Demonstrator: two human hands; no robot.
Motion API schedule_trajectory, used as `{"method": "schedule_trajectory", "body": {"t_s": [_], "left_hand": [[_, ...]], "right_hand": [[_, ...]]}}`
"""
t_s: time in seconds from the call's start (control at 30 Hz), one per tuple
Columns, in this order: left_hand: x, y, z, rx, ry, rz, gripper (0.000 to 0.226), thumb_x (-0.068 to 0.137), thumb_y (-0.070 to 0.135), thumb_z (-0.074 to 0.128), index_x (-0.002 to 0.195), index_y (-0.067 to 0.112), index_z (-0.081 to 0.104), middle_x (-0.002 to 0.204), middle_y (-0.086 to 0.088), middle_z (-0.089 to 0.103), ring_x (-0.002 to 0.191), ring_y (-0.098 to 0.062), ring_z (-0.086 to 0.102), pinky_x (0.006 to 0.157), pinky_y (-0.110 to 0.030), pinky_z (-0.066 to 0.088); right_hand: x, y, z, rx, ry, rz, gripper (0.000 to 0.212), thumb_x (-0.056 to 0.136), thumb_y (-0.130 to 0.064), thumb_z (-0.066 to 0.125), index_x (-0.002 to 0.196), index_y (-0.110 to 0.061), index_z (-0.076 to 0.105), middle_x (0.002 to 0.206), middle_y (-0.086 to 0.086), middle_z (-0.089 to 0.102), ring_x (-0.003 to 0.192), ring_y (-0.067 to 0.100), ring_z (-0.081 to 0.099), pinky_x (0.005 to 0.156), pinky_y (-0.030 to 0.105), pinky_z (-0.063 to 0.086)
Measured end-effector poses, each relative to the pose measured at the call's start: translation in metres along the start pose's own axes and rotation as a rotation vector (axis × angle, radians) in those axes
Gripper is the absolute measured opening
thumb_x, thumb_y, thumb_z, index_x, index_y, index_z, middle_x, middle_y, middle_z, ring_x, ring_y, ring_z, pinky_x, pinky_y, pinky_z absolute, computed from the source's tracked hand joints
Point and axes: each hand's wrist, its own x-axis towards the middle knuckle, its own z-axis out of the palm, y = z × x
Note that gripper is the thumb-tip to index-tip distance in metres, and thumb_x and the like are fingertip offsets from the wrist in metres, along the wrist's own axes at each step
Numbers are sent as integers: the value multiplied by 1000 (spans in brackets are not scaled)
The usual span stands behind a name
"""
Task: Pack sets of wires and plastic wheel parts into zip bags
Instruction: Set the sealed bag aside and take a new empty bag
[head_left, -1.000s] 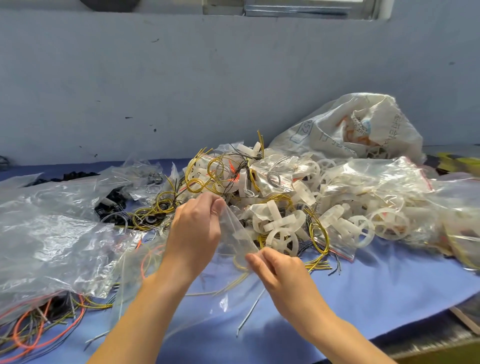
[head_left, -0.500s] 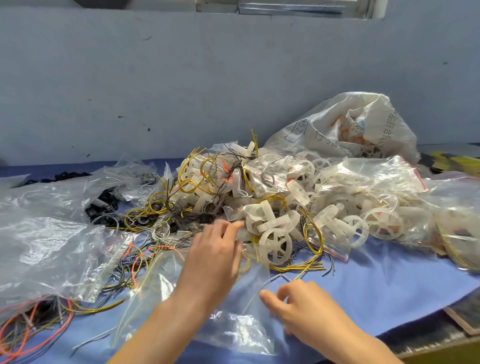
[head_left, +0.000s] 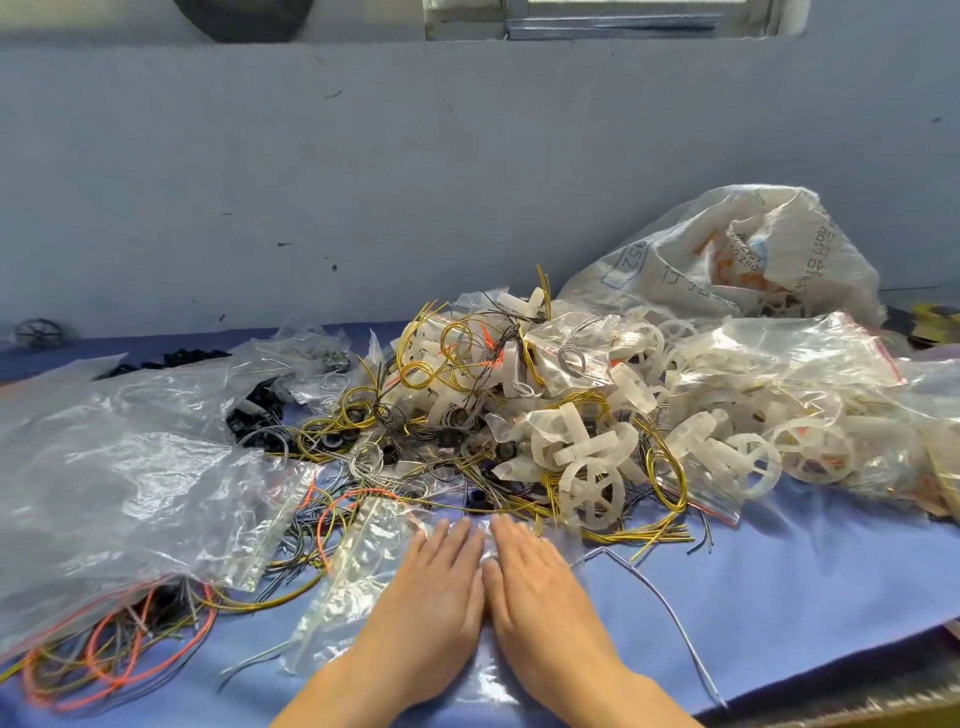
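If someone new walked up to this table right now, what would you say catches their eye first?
Most likely the tangled heap of white plastic wheels and yellow wires in the middle of the table. Next, the left hand and right hand pressing flat, side by side, on a clear zip bag at the near edge. A big white sack sits at the back right.

From where I stand, all that shows of the person is bare: the left hand (head_left: 431, 597) and, just beside it, the right hand (head_left: 540, 592), both with slim fingers (head_left: 442, 543), then the left forearm (head_left: 353, 686) and right forearm (head_left: 623, 691), uncovered as far up as I can see.
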Motion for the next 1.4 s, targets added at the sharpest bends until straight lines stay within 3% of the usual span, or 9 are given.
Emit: {"method": "schedule_trajectory", "body": {"t_s": [0.3,0.4,0.53,0.77,0.9,1.0,1.1,1.27,1.4], "left_hand": [[-14,-67,-16,36,17,-142,61,100,52,9,156,30,-1,161,15,-12,140,3,-22,120,-31,-10],[-20,-65,-25,24,116,-137,63,98,54,5,154,29,18,162,9,9,149,-7,3,122,-31,1],[-24,-67,-44,-88,329,-140,57,100,51,15,142,26,45,142,10,45,134,-9,37,115,-31,27],[-9,-84,-52,-225,331,-287,40,101,37,37,136,22,49,133,3,53,125,-16,44,106,-37,36],[10,-67,-52,-256,328,-258,38,101,34,38,136,22,49,131,1,54,125,-17,44,107,-36,36],[21,-44,-52,-250,339,-205,38,102,36,35,137,25,47,132,4,53,125,-15,44,106,-36,36],[25,-24,-53,-232,369,-147,38,102,36,36,136,25,47,130,7,52,123,-13,44,104,-34,37],[24,-11,-58,-256,416,-119,36,102,35,37,135,26,49,128,10,52,120,-10,44,101,-31,38],[22,-8,-57,-263,422,-102,35,102,33,38,133,25,51,127,9,53,120,-10,44,101,-30,37]], "right_hand": [[0,4,3,-127,-45,103,61,102,-51,13,157,-27,0,165,-4,-11,150,13,-14,119,36,-13],[-1,4,2,-135,-52,111,61,102,-51,13,157,-29,-3,164,-3,-14,150,13,-17,120,37,-13],[-4,10,-2,-142,-65,110,61,102,-53,12,157,-31,-5,164,-5,-16,149,12,-17,117,34,-15],[-18,38,-22,-150,-55,49,57,102,-55,12,156,-39,3,164,-11,-7,150,7,-5,115,25,-11],[-21,42,-32,-223,40,-47,50,104,-50,22,151,-36,27,158,-12,27,145,9,24,118,25,13],[-15,35,-38,-223,245,-91,31,101,-39,42,125,-29,59,120,-10,61,109,15,58,94,34,47],[-5,37,-44,-186,446,23,19,93,-31,55,108,-21,61,99,-3,55,82,20,57,72,37,50],[6,57,-51,-113,409,273,46,89,-51,59,119,-19,46,118,3,39,108,24,47,92,38,44],[13,67,-54,55,250,360,57,86,-60,60,118,-18,39,120,3,41,108,23,51,93,39,47]]}}
